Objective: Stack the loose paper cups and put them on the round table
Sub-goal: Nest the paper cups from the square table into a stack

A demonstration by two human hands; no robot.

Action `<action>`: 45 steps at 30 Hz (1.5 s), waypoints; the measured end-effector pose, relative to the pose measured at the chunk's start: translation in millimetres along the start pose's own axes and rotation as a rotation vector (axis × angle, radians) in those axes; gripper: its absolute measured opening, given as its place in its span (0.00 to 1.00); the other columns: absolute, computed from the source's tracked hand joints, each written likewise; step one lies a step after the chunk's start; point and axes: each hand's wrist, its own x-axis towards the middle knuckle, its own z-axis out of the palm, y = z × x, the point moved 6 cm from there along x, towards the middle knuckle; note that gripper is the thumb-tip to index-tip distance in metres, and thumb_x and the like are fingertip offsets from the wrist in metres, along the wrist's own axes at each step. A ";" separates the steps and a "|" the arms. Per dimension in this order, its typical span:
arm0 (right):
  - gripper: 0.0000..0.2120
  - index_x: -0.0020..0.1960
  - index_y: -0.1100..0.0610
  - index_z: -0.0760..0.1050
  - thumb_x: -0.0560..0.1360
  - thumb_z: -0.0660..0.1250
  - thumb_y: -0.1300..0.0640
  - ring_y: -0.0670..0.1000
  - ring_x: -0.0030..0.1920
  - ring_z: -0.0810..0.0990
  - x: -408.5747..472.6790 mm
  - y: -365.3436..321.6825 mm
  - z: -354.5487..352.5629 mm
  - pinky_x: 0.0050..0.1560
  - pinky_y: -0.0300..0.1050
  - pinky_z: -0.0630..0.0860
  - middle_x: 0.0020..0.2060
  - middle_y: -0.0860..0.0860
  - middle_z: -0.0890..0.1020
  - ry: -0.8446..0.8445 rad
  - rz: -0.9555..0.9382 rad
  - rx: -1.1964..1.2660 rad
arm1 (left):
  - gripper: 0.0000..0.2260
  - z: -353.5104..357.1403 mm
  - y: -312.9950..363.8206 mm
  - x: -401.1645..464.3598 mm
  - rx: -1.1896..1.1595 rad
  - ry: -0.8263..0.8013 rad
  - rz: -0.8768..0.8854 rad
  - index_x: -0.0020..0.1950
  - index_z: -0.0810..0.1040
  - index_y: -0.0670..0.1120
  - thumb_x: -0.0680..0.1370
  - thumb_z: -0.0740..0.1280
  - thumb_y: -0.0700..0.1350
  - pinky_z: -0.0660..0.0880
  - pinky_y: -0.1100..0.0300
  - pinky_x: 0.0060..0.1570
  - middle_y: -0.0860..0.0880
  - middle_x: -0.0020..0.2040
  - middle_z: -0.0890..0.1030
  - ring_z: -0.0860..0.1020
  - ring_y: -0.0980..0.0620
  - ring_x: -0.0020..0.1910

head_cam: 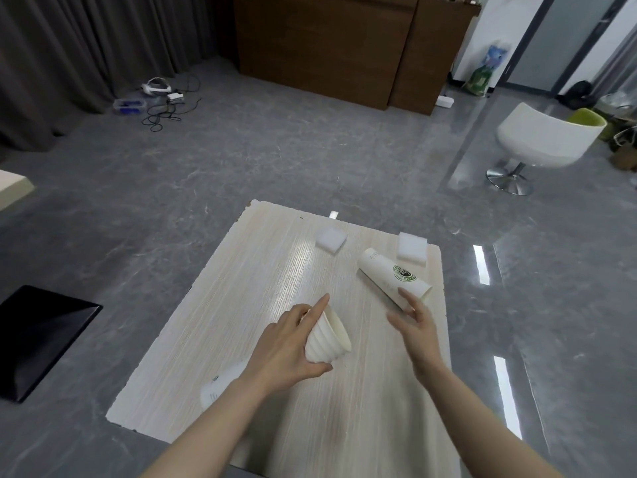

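A person is working at a pale wood-grain worktop [241, 322] with both bare hands. The left hand [289, 343] is gripping a ribbed white paper cup [327, 339], fingers and thumb curled round its body, the open mouth tilting right. The right hand [415, 326] is holding nothing; its fingers are spreading loosely, their tips touching or just beside a smooth white logo cup stack [393, 276]. That stack is lying on its side, its long axis running from far-left to near-right, mouth end nearest the right hand, so the right hand is the nearer one. A third cup [220, 384] is lying partly hidden under the left forearm. Two soft white foam squares [331, 239] are sitting farther back.
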 end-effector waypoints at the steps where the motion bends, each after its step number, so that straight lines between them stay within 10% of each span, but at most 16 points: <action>1: 0.25 0.68 0.53 0.72 0.73 0.68 0.68 0.46 0.55 0.72 13.9 7.2 -10.1 0.59 0.44 0.72 0.58 0.50 0.72 0.038 0.038 -0.054 | 0.48 -1.3 0.3 0.8 -0.013 0.007 -0.001 0.73 0.37 0.66 0.67 0.70 0.64 0.69 0.61 0.51 0.57 0.66 0.65 0.69 0.57 0.59; 6: 0.27 0.68 0.50 0.72 0.72 0.68 0.66 0.55 0.69 0.65 65.3 27.1 -26.2 0.70 0.58 0.63 0.68 0.53 0.68 0.042 0.067 -0.326 | 0.48 -4.0 2.4 -0.2 -0.051 0.020 -0.034 0.75 0.37 0.64 0.68 0.70 0.63 0.69 0.59 0.56 0.57 0.67 0.63 0.68 0.58 0.60; 11: 0.24 0.67 0.54 0.73 0.74 0.65 0.69 0.46 0.40 0.71 86.9 35.4 -24.2 0.40 0.35 0.69 0.52 0.52 0.69 0.015 0.108 -0.193 | 0.48 -7.7 1.9 0.6 -0.060 0.014 -0.072 0.74 0.37 0.65 0.69 0.72 0.61 0.69 0.59 0.57 0.57 0.68 0.63 0.67 0.58 0.61; 15: 0.22 0.65 0.55 0.75 0.74 0.64 0.70 0.46 0.35 0.67 89.4 42.6 -26.3 0.37 0.34 0.67 0.35 0.49 0.66 0.032 0.117 -0.159 | 0.48 -9.6 0.2 1.4 -0.069 0.019 -0.083 0.74 0.38 0.64 0.69 0.72 0.61 0.70 0.59 0.57 0.56 0.68 0.63 0.68 0.58 0.61; 28: 0.20 0.63 0.53 0.75 0.76 0.62 0.71 0.39 0.39 0.80 45.0 -20.0 -52.5 0.44 0.31 0.76 0.42 0.48 0.82 0.046 -0.135 0.159 | 0.48 -3.9 -4.8 2.2 -0.099 -0.014 -0.077 0.73 0.38 0.69 0.67 0.71 0.63 0.71 0.61 0.52 0.58 0.65 0.64 0.69 0.59 0.57; 45: 0.18 0.62 0.53 0.76 0.77 0.62 0.69 0.48 0.47 0.80 -16.1 -81.7 -6.8 0.51 0.38 0.75 0.44 0.55 0.84 -0.370 -0.291 0.055 | 0.49 -0.6 -0.9 7.9 -0.133 -0.038 -0.038 0.75 0.39 0.67 0.66 0.71 0.63 0.68 0.63 0.49 0.58 0.65 0.65 0.69 0.59 0.58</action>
